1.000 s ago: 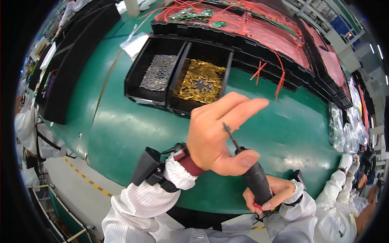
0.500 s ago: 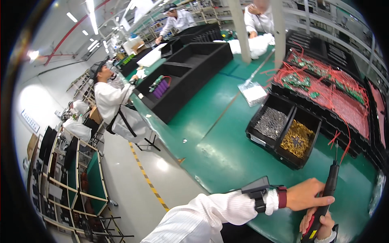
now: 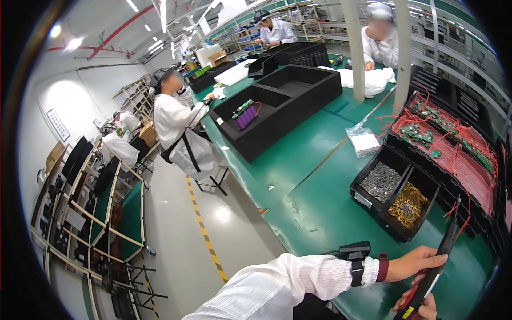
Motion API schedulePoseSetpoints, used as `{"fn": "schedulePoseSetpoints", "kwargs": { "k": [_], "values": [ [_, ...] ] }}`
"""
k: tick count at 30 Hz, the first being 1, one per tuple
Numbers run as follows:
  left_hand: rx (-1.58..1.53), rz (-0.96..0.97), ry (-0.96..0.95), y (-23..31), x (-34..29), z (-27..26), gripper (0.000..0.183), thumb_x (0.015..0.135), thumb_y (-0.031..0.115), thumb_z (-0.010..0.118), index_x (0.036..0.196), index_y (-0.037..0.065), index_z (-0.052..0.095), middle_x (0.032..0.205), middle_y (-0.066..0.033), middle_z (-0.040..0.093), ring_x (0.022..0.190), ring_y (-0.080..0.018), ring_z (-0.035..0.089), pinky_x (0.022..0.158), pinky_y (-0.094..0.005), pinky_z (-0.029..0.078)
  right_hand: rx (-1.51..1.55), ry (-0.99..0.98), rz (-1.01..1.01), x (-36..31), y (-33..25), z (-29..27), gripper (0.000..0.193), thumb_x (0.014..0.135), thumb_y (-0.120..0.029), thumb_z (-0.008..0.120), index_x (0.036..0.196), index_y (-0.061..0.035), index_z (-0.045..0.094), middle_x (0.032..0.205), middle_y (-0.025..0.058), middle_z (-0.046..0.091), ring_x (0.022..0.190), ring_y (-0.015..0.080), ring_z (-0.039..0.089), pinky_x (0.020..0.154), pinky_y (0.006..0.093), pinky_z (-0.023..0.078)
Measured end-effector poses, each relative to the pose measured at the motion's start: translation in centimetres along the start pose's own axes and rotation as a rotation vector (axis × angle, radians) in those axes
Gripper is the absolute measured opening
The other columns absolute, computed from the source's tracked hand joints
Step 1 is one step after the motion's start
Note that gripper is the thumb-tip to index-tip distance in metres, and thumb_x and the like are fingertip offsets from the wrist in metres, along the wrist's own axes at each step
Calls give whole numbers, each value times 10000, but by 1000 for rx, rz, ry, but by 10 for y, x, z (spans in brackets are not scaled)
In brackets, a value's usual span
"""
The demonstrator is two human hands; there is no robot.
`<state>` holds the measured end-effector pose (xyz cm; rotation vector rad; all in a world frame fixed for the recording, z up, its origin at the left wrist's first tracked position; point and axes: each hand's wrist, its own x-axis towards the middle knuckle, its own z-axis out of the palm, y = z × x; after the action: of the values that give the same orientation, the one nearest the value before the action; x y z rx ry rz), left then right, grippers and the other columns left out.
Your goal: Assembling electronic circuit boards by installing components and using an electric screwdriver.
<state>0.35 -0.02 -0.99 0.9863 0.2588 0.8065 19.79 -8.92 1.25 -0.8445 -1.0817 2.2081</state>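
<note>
A slim black electric screwdriver (image 3: 433, 273) with a red lever and a yellow label slants up at the lower right, its thin bit pointing away from me. My left hand (image 3: 413, 264) closes on its upper body, thumb and fingers pressed to it. Lower down, my right hand (image 3: 422, 308) is wrapped round the handle, partly hidden behind it. Just beyond the bit is a black tray (image 3: 469, 226) of green circuit boards (image 3: 417, 134) with red wires. Left of it stands a two-part black bin (image 3: 368, 205) with silver metal pieces (image 3: 380, 180) and brass-coloured ones (image 3: 408, 205).
On the green table (image 3: 298, 213) lies a clear bag with a white block (image 3: 364, 143). Farther off, a long black divided tray (image 3: 288, 117) holds a purple battery pack (image 3: 245, 116). Co-workers in white coats sit around, one on the left (image 3: 178, 117). White posts (image 3: 353, 48) rise behind.
My view has swung left and up, so the scene sits farther right and lower. Both hands stay on the screwdriver. The co-worker on the left has turned the head.
</note>
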Motion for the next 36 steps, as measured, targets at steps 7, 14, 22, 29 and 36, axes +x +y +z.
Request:
{"fn": "schedulePoseSetpoints", "kwargs": {
  "k": [7, 14, 22, 29, 36],
  "values": [
    [-107, 17, -78, -3, 0, 0, 453, 1015, 526, 523, 898, 94, 591, 686, 57, 545, 520, -26, 438, 459, -197, 325, -2, 62, -20, -3, 7, -7, 841, 798, -387, 804, 1390, 52, 399, 1227, 159, 581, 1111, 288, 608, 1005, 447, 483],
    [-136, -6, -107, 3, -4, 4, 436, 1008, 523, 542, 919, 100, 600, 761, 52, 575, 571, -23, 432, 505, -198, 340, -35, 70, -114, -3, 11, 0, 855, 788, -394, 812, 1394, 47, 400, 1278, 163, 564, 1135, 301, 604, 1056, 464, 449],
    [-10, -5, -165, 5, -3, 5, 445, 1035, 519, 481, 939, 104, 610, 697, 78, 493, 567, -14, 403, 504, -195, 302, -210, 20, -62, -2, -1, 8, 766, 781, -451, 790, 1265, 50, 473, 1142, 155, 579, 1109, 289, 563, 1042, 456, 430],
    [44, -105, -119, 17, -15, -1, 435, 1038, 482, 495, 1116, 72, 619, 808, 64, 524, 604, -17, 388, 525, -196, 298, -38, -29, -23, 7, -1, 14, 748, 789, -396, 788, 1324, 49, 514, 1317, 182, 571, 1187, 290, 586, 1043, 421, 434],
    [60, -133, -163, 14, -13, -2, 451, 1035, 495, 494, 1143, 75, 616, 793, 73, 516, 611, -13, 400, 534, -193, 308, 27, 37, -107, 7, 10, 4, 696, 744, -297, 842, 1255, 77, 554, 1113, 210, 668, 1081, 365, 651, 1104, 543, 409]
  ]
}}
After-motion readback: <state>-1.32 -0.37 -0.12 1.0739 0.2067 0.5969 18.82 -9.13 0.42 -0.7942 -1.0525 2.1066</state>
